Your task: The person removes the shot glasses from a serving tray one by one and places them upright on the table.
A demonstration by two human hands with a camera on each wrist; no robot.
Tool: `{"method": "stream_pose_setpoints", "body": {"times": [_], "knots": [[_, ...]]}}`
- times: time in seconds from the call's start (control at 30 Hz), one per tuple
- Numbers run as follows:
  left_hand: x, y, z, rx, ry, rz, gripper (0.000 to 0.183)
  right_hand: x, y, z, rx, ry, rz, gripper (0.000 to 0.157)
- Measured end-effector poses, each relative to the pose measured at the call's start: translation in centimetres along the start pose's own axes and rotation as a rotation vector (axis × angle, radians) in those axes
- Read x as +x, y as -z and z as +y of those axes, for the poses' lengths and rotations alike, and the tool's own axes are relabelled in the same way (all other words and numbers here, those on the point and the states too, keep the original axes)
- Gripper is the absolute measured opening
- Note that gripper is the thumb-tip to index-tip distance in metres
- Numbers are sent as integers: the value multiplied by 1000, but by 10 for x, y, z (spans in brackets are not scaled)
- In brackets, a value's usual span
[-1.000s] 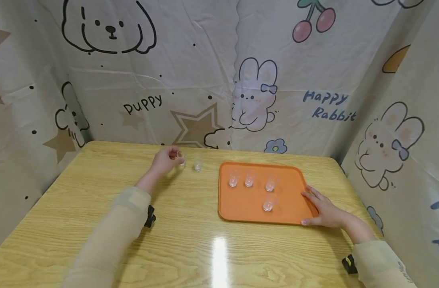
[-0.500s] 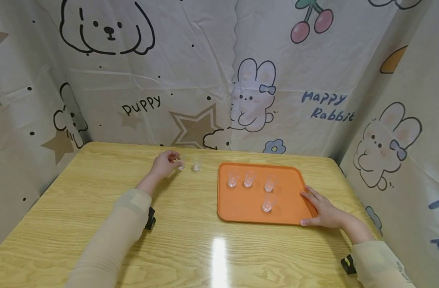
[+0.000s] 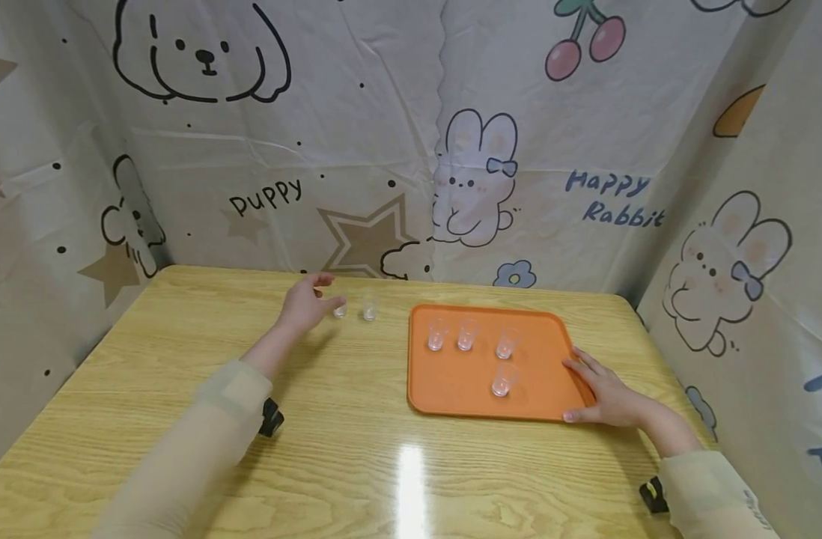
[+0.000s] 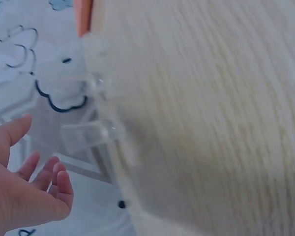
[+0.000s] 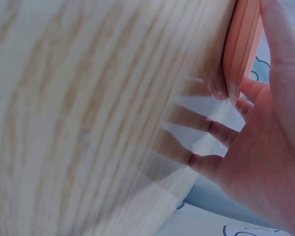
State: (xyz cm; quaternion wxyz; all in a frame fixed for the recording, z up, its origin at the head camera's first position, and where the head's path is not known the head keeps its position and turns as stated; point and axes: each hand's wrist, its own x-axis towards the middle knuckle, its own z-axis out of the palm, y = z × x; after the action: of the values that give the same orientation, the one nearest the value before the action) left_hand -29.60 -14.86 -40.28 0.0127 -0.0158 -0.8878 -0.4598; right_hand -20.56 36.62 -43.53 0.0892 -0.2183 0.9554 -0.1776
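My left hand (image 3: 306, 303) is beside a small clear glass (image 3: 340, 309) standing near the table's back edge. In the left wrist view its thumb and fingers are spread apart, with a gap between them and the glass (image 4: 86, 136). A second clear glass (image 3: 369, 310) stands just to the right. My right hand (image 3: 609, 395) rests at the right end of an orange tray (image 3: 451, 393), fingers spread along its rim. In the right wrist view several fingertips (image 5: 201, 164) touch the table beside the tray's side wall (image 5: 241, 44). Several clear glasses (image 3: 466, 335) stand upright on the tray.
The wooden table (image 3: 343, 449) meets a printed cloth backdrop (image 3: 364, 150) at the back and sides. One glass (image 3: 501, 382) on the tray stands nearer the front than the row behind it. Black wrist devices (image 3: 271, 418) sit under the cuffs.
My left hand held the nearer glass, set it slightly forward beside the other, then let go and spread its fingers. The right hand and the tray have not moved.
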Motion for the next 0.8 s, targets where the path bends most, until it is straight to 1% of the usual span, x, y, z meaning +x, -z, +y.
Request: {"method": "stream_pose_setpoints", "body": {"times": [0.2, 0.43, 0.53, 0.67, 0.8], "knots": [[-16, 3, 19, -5, -55, -16, 53, 0, 0, 1, 0, 3, 0, 95], [-38, -1, 45, -34, -111, -58, 52, 0, 0, 1, 7, 10, 2, 95], [-46, -8, 56, -27, -144, -76, 51, 0, 0, 2, 3, 15, 4, 95], [-56, -20, 68, -23, -182, -96, 50, 0, -1, 3, 5, 17, 6, 95], [-64, -35, 81, -58, -205, -135, 51, 1, -2, 3, 1, 22, 12, 95]]}}
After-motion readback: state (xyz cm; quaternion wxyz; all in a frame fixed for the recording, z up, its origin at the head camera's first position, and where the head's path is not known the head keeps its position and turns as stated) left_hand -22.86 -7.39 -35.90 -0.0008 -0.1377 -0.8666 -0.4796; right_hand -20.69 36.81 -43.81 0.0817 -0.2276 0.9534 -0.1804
